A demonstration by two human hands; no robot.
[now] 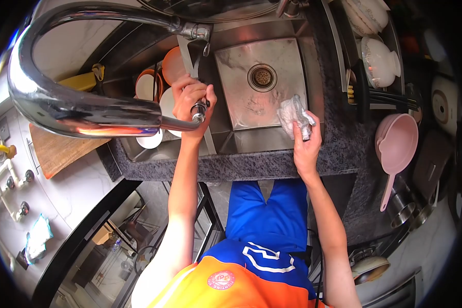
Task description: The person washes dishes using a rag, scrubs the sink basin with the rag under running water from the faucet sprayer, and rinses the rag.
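Note:
My left hand is closed around the chrome faucet spout, above the divider between the two sink basins. A grey-white wet cloth is gripped in my right hand, over the front right corner of the right basin. The round drain shows in that basin's floor. White and orange bowls sit in the left basin, partly hidden behind my left hand and the faucet.
A large curved chrome pipe fills the upper left. A wooden board lies at the left. On the right are a pink pan, white bowls on a rack, and metal pots. The dark stone counter edge runs in front.

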